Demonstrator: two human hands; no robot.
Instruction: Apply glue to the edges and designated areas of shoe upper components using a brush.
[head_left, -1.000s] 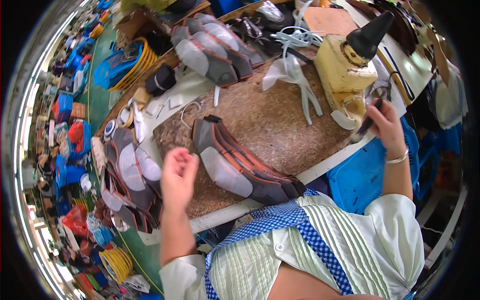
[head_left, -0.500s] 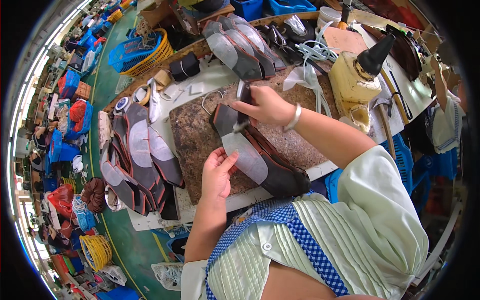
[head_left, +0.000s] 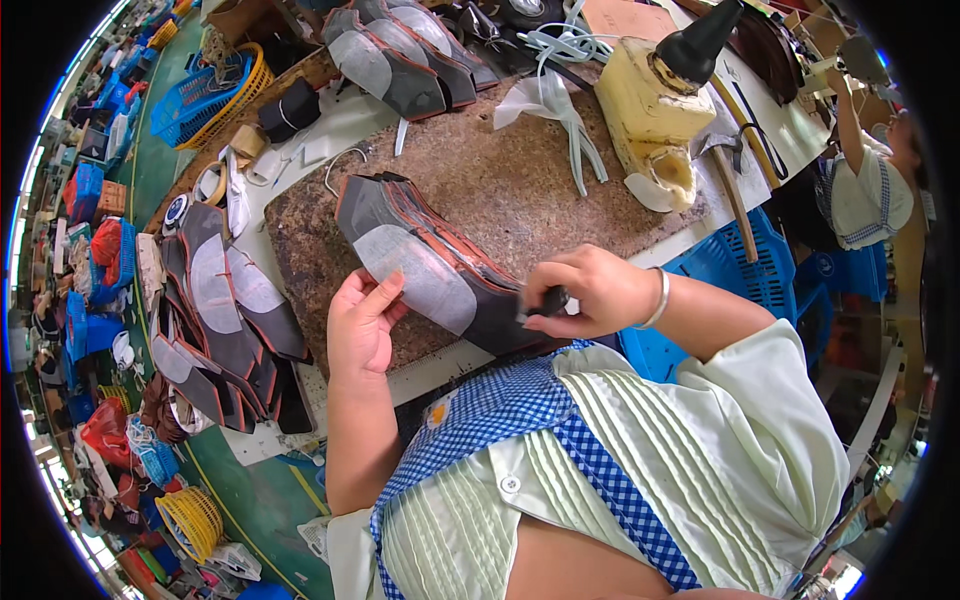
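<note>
A stack of dark, flat cut pieces [head_left: 415, 275] with pale grey patches and reddish edges lies at the near edge of a speckled brown board [head_left: 460, 150]. My left hand [head_left: 362, 322] grips the stack's left side, thumb on top of the pale patch and fingers under the edge. Closed around a small dark-handled tool [head_left: 553, 300], my right hand [head_left: 600, 290] is at the stack's near right end. Its working end is mostly hidden, and I cannot tell whether it touches the pieces.
More such pieces lie in a pile [head_left: 215, 275] at left and another group [head_left: 390, 60] at the far side. A yellowed container with a black spout [head_left: 650, 100], a hammer [head_left: 735, 190] and pale straps [head_left: 560, 100] sit to the right. A blue basket [head_left: 735, 260] stands beyond my right forearm.
My right hand has moved with the tool from the stack's far end to its near right end. My left hand keeps its grip. The whole view has shifted.
</note>
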